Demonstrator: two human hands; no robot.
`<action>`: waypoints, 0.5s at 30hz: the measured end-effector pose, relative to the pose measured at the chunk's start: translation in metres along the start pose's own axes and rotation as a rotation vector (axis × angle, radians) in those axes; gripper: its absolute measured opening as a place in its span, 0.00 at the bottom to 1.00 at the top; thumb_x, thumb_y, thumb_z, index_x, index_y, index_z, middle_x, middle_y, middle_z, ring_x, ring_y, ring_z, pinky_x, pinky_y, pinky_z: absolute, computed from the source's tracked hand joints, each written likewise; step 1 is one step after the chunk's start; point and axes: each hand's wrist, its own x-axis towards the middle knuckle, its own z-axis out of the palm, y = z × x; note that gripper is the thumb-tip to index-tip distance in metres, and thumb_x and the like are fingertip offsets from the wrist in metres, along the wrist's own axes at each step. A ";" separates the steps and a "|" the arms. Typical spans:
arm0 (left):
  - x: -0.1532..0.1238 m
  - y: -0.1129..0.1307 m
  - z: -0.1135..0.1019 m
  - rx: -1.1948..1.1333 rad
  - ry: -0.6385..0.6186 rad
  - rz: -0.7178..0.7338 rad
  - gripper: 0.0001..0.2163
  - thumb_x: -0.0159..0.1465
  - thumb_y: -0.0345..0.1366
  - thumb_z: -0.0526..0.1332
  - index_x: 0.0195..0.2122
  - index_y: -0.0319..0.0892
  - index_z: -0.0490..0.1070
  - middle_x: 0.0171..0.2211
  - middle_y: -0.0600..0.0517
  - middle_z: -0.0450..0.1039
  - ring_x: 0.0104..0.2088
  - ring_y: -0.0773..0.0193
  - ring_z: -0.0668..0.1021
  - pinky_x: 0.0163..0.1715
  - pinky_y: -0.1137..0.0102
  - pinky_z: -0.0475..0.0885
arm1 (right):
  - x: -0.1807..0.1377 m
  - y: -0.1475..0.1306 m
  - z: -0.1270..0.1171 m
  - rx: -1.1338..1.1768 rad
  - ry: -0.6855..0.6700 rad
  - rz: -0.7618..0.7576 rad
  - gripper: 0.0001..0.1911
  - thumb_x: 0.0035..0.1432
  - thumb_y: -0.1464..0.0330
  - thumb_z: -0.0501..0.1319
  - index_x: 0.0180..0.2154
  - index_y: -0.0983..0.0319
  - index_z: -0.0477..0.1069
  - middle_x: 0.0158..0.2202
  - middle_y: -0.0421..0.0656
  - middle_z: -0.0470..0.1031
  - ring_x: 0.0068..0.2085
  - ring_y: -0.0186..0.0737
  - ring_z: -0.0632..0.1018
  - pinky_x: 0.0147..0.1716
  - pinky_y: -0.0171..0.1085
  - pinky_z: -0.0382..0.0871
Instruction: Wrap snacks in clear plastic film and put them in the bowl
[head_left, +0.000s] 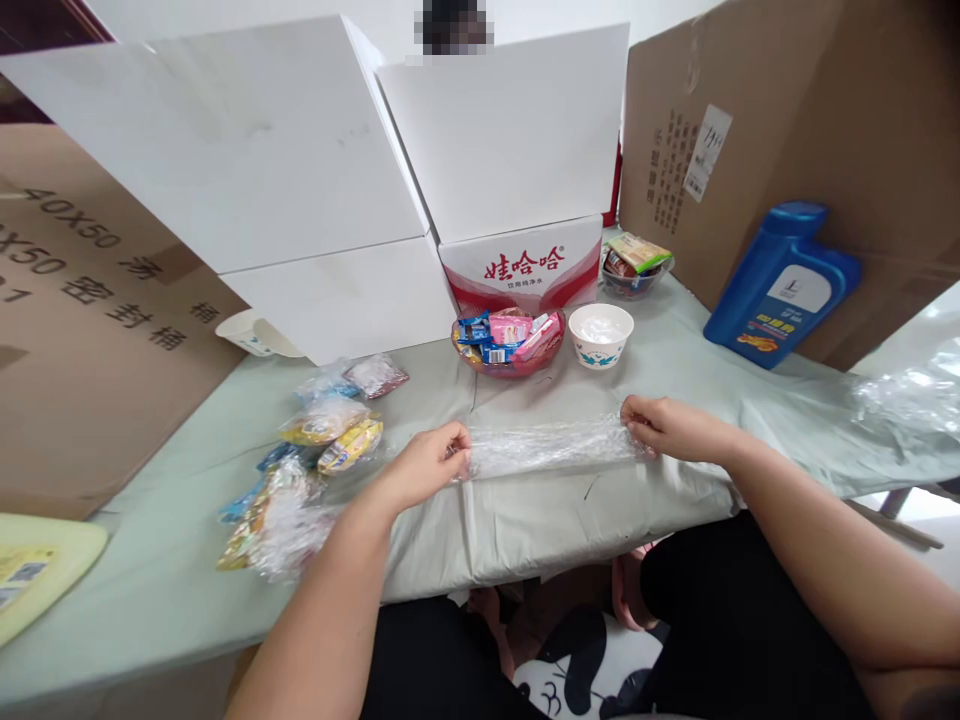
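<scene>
A strip of clear plastic wrap lies stretched across the table in front of me. My left hand pinches its left end with fingers closed. My right hand grips its right end, fingers curled on the film. Just beyond the wrap stand a red bowl of wrapped snacks and a white paper bowl.
Several plastic-wrapped snack bundles lie at the left on the pale green tablecloth. White cartons and brown cardboard wall the back. A blue jug leans at right, crumpled film at the far right, another snack bowl behind.
</scene>
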 end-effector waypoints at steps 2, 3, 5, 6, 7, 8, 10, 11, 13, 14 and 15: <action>0.007 -0.003 0.006 0.061 0.078 -0.036 0.03 0.62 0.36 0.52 0.34 0.45 0.63 0.26 0.56 0.74 0.27 0.63 0.78 0.31 0.70 0.68 | 0.005 -0.002 0.006 -0.090 0.035 0.081 0.09 0.62 0.71 0.49 0.39 0.59 0.67 0.22 0.38 0.75 0.25 0.39 0.75 0.29 0.35 0.63; 0.011 -0.004 0.009 0.128 0.114 -0.055 0.04 0.62 0.35 0.53 0.35 0.44 0.64 0.27 0.55 0.74 0.28 0.63 0.78 0.31 0.70 0.68 | 0.008 -0.003 0.009 -0.159 0.052 0.114 0.10 0.63 0.70 0.49 0.40 0.59 0.67 0.24 0.40 0.76 0.27 0.40 0.76 0.29 0.35 0.63; 0.016 -0.004 0.014 0.294 0.152 -0.100 0.04 0.63 0.35 0.54 0.37 0.44 0.66 0.31 0.53 0.76 0.32 0.61 0.79 0.33 0.69 0.68 | 0.014 -0.004 0.016 -0.304 0.081 0.166 0.11 0.63 0.69 0.49 0.42 0.60 0.69 0.30 0.43 0.79 0.33 0.42 0.78 0.32 0.36 0.63; 0.019 -0.003 0.016 0.369 0.159 -0.124 0.05 0.63 0.35 0.55 0.38 0.44 0.67 0.33 0.51 0.77 0.34 0.59 0.79 0.33 0.69 0.68 | 0.016 -0.004 0.020 -0.362 0.097 0.187 0.11 0.64 0.68 0.50 0.43 0.60 0.69 0.34 0.45 0.79 0.36 0.44 0.79 0.33 0.36 0.64; 0.020 -0.002 0.018 0.432 0.167 -0.149 0.06 0.63 0.35 0.57 0.40 0.44 0.68 0.35 0.50 0.77 0.37 0.57 0.79 0.34 0.68 0.68 | 0.018 -0.005 0.023 -0.402 0.110 0.210 0.12 0.64 0.67 0.51 0.45 0.61 0.69 0.36 0.46 0.79 0.38 0.45 0.79 0.34 0.37 0.64; 0.021 -0.001 0.019 0.483 0.179 -0.173 0.07 0.63 0.36 0.57 0.41 0.44 0.69 0.36 0.49 0.78 0.39 0.56 0.79 0.35 0.68 0.68 | 0.018 -0.005 0.025 -0.426 0.121 0.235 0.13 0.64 0.66 0.51 0.47 0.61 0.69 0.38 0.48 0.79 0.39 0.47 0.79 0.35 0.38 0.64; 0.021 0.002 0.020 0.559 0.228 -0.209 0.08 0.64 0.36 0.57 0.44 0.43 0.69 0.37 0.48 0.77 0.40 0.54 0.79 0.36 0.66 0.69 | 0.018 -0.006 0.027 -0.458 0.158 0.264 0.16 0.64 0.64 0.53 0.49 0.63 0.68 0.42 0.51 0.78 0.41 0.49 0.78 0.36 0.40 0.66; 0.021 0.003 0.021 0.603 0.277 -0.215 0.09 0.64 0.36 0.57 0.45 0.42 0.70 0.38 0.46 0.76 0.40 0.53 0.78 0.36 0.65 0.69 | 0.017 -0.006 0.027 -0.480 0.187 0.252 0.16 0.64 0.63 0.54 0.50 0.64 0.68 0.44 0.52 0.76 0.43 0.50 0.77 0.38 0.40 0.66; 0.018 0.009 0.025 0.709 0.414 -0.196 0.10 0.65 0.35 0.56 0.45 0.40 0.70 0.41 0.44 0.74 0.42 0.51 0.77 0.37 0.64 0.70 | 0.016 -0.005 0.025 -0.519 0.228 0.177 0.16 0.63 0.63 0.56 0.49 0.64 0.69 0.47 0.53 0.74 0.48 0.51 0.75 0.43 0.42 0.67; 0.016 0.012 0.028 0.744 0.481 -0.160 0.09 0.65 0.35 0.55 0.44 0.40 0.71 0.41 0.43 0.73 0.43 0.50 0.77 0.38 0.63 0.71 | 0.016 -0.005 0.025 -0.529 0.234 0.129 0.14 0.62 0.64 0.57 0.47 0.65 0.70 0.47 0.53 0.73 0.49 0.52 0.73 0.46 0.42 0.66; 0.014 0.017 0.032 0.756 0.518 -0.100 0.09 0.66 0.34 0.55 0.43 0.39 0.72 0.42 0.42 0.73 0.43 0.51 0.76 0.39 0.63 0.71 | 0.016 -0.004 0.024 -0.533 0.231 0.084 0.12 0.62 0.66 0.57 0.44 0.65 0.72 0.45 0.53 0.73 0.50 0.52 0.73 0.47 0.43 0.66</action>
